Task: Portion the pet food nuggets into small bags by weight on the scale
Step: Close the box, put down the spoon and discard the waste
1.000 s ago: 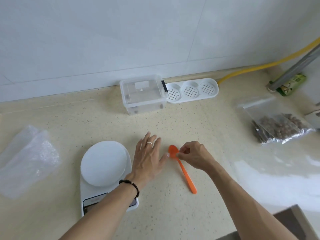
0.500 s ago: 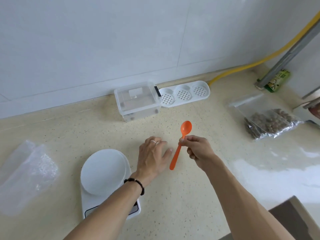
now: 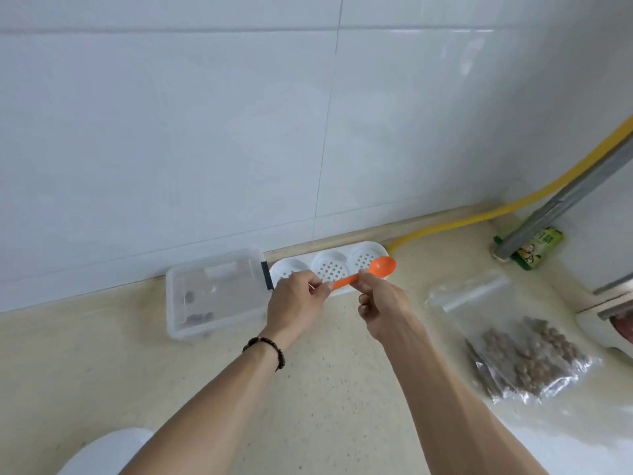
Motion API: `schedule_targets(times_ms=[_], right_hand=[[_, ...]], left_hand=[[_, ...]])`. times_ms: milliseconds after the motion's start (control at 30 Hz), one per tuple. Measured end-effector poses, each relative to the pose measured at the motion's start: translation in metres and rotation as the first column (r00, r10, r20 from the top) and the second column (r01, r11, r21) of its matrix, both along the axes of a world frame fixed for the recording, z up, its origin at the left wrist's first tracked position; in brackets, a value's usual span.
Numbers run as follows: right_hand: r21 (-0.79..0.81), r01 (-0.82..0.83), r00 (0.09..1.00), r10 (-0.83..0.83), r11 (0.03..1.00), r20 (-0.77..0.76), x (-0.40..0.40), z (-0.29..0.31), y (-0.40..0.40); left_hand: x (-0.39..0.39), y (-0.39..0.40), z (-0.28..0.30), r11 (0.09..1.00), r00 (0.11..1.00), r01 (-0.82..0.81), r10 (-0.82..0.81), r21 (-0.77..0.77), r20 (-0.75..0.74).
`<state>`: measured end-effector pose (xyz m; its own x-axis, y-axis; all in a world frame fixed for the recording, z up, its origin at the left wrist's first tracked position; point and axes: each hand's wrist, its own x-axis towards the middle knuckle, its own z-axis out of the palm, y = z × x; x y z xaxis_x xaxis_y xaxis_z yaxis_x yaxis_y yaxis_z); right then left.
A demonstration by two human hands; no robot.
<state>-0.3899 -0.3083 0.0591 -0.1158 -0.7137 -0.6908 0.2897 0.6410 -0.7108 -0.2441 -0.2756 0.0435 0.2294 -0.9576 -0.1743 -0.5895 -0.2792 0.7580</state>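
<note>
**A:** Where does the food lie from my hands right now?

**B:** Off to your right. The bag of nuggets (image 3: 524, 354) lies flat on the counter (image 3: 102, 354), near your right forearm and well apart from your left. Its clear mouth end points up toward the wall, the brown nuggets heaped at the near end.

**A:** I have the orange spoon (image 3: 368, 273) up in front of me, over the white perforated tray (image 3: 301, 265). My right hand (image 3: 382, 301) pinches the handle just behind the bowl, fingers curled round it. My left hand (image 3: 296, 303) pinches the tail end.

**B:** Agreed, both are closed on it. The spoon's long axis runs left to right, tilted slightly up, bowl toward the bag. So I judge the right hand the natural one to carry it over.

**A:** And the scale (image 3: 102, 450)?

**B:** Only its white platter shows at the bottom left edge, well apart from the bag. The clear lidded box (image 3: 215, 293) by the wall has a few dark nuggets inside.

**A:** The bag looks soft, crinkly and glossy. I can't tell whether its seal is open.
</note>
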Motion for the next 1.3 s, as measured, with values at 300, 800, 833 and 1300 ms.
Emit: schedule_targets(times_ms=[300, 800, 833, 1300], right_hand=[[0.197, 0.063, 0.998, -0.056, 0.978, -0.041, 0.007, -0.054, -0.091], [-0.019, -0.123, 0.936, 0.110, 0.992, -0.334, -0.003, -0.028, -0.062], [-0.078, -0.198, 0.910, 0.154, 0.977, -0.385, -0.001, -0.020, -0.053], [-0.138, -0.929, 0.169, 0.062, 0.343, -0.984, 0.123, 0.045, 0.125]], left_hand=[[-0.005, -0.085, -0.043, 0.986, 0.961, -0.062, 0.017, 0.154, 0.277], [0.011, -0.054, -0.020, 0.994, 0.823, 0.104, -0.095, 0.016, 0.561], [0.012, -0.045, -0.011, 0.992, 0.815, 0.124, -0.097, -0.009, 0.571], [0.151, 0.161, 0.024, 0.970, 0.726, 0.168, -0.001, -0.176, 0.688]])
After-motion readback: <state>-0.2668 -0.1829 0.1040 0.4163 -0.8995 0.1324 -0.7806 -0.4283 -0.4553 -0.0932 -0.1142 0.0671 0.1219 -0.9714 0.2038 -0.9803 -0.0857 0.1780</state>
